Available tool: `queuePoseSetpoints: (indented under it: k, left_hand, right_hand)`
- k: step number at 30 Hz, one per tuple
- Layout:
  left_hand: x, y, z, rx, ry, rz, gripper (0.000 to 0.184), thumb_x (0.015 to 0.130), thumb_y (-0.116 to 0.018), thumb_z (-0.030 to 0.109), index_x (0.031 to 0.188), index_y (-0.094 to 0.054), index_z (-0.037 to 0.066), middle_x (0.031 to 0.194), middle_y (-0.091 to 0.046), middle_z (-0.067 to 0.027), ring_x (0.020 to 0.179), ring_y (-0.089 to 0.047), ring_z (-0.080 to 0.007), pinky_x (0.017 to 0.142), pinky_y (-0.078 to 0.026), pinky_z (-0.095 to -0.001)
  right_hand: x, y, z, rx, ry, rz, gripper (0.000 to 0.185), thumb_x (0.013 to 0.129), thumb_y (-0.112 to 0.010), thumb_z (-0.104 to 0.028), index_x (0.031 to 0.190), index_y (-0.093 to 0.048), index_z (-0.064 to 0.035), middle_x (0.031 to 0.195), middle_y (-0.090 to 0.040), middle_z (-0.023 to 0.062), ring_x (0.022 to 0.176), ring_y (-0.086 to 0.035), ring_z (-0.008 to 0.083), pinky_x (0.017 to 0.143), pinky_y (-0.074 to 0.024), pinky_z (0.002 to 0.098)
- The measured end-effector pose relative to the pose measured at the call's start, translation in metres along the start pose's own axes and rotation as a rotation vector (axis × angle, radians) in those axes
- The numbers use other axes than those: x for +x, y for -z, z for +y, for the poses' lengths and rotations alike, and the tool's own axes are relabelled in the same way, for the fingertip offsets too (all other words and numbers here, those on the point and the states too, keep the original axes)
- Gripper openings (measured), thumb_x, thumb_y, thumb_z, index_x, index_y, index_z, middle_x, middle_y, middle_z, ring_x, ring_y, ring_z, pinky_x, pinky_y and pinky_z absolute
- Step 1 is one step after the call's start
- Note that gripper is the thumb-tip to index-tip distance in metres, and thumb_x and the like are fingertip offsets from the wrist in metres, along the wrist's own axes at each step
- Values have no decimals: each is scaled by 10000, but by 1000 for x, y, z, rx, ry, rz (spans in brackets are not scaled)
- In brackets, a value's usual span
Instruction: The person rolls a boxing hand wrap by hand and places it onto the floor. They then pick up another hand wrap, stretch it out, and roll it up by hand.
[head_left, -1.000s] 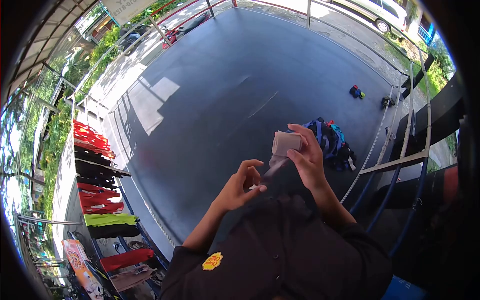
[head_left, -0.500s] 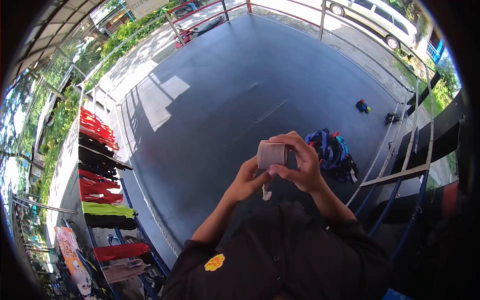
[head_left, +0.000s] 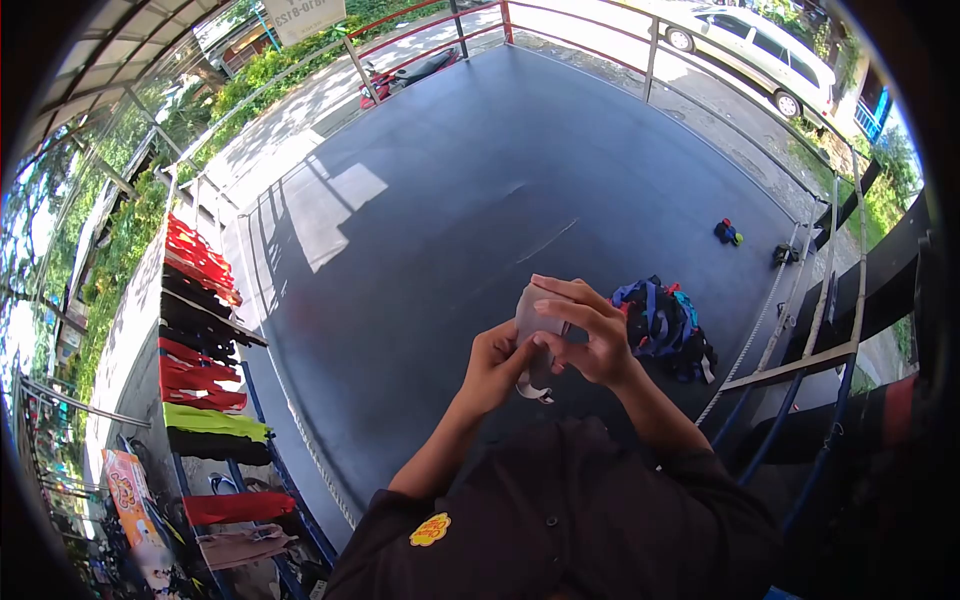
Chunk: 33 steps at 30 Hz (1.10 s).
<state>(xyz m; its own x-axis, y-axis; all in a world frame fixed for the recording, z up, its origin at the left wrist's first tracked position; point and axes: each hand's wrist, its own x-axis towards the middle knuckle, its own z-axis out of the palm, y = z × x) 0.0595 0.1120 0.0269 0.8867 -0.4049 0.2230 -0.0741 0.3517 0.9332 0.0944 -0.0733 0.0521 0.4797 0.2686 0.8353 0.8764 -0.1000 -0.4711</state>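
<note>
A pale, greyish-pink roll of cloth wrap (head_left: 538,316) is held up in front of my dark shirt. My right hand (head_left: 590,333) curls over its top and right side, fingers bent round it. Against its lower left side, my left hand (head_left: 495,367) presses with thumb and fingers together. The two thumbs nearly meet at the front of the roll. A short loose tail of the wrap (head_left: 535,390) hangs under the hands.
A pile of dark, blue and teal wraps (head_left: 660,320) lies on the grey ring mat (head_left: 430,200). Small red, blue and yellow items (head_left: 728,232) sit farther right. Red, black and green cloths (head_left: 205,375) hang on the left ropes. Ropes and rails edge the mat.
My left hand, earlier apart with the strip stretched below the roll, has come up against the roll. The roll has tilted and shifted slightly left, and the loose tail is shorter.
</note>
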Motion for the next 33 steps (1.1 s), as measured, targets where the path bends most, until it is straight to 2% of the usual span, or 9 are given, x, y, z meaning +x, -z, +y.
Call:
queuePoseSetpoints:
  k: [4,8,12,16,20,22,24,28,33]
  left_hand:
    - [2,16,-17,-75,83,6,289,1067,-540,215,1163,-623,-45,986,-727,-92,898,-702,-138,816,-554,-276]
    - [0,23,-15,-303,230,-44,540,1007,-614,445,1220,-602,-51,1127,-691,-121,1016,-670,-166,885,-533,-307]
    - [0,25,-23,-331,263,-18,651,971,-634,528,1259,-584,-53,1163,-669,-130,1063,-656,-187,927,-525,-330]
    - [4,21,-21,-331,304,23,589,994,-632,473,1271,-574,-43,1166,-672,-136,1050,-670,-199,942,-531,-346]
    - [5,21,-28,-363,300,60,489,1023,-606,391,1276,-570,-27,1197,-674,-152,1045,-677,-205,935,-543,-349]
    - [6,17,-21,-339,277,102,453,1017,-620,338,1290,-561,-18,1186,-676,-148,1043,-678,-202,931,-547,-351]
    - [8,14,-17,-314,255,142,425,1011,-634,286,1305,-552,-10,1174,-679,-144,1040,-678,-200,928,-550,-354]
    - [10,19,-24,-106,48,177,452,934,-702,90,1343,-523,23,1191,-663,-112,1080,-662,-186,945,-531,-334]
    - [13,28,-34,243,-140,23,570,816,-703,-39,1351,-527,48,1301,-612,-127,1255,-550,-212,1049,-452,-376]
  right_hand:
    - [-11,-2,10,-96,1,-91,521,746,-782,16,1235,-692,-138,1426,-593,150,1029,-632,323,832,-552,401]
    - [-15,6,8,-58,-71,-181,485,770,-711,44,1222,-687,-130,1431,-589,147,1149,-608,356,953,-521,443]
    - [-21,3,11,-83,-34,-246,450,789,-717,14,1220,-628,-80,1420,-603,132,1326,-546,365,1039,-486,453]
    - [-28,-2,9,-36,-135,-253,632,851,-711,-40,1420,-440,-83,1392,-626,161,1391,-502,388,1113,-429,476]
    - [-28,-2,9,-30,-177,-329,673,873,-707,-115,1470,-398,-91,1383,-630,161,1416,-479,365,1136,-407,465]
    - [-32,-5,6,179,-379,-221,665,914,-708,-184,1494,-399,-81,1499,-525,169,1452,-433,320,1137,-389,417]
    - [-36,-28,-1,755,-640,201,691,967,-687,-289,1530,-344,-83,1553,-438,195,1444,-428,299,1119,-405,426]
    - [-59,-24,22,1116,-1100,136,599,1038,-566,-446,1499,-378,-113,1402,-526,135,1263,-562,240,1004,-503,415]
    - [-58,-8,22,1222,-1226,118,519,1061,-520,-451,1434,-461,-93,1272,-588,94,1117,-633,197,933,-539,385]
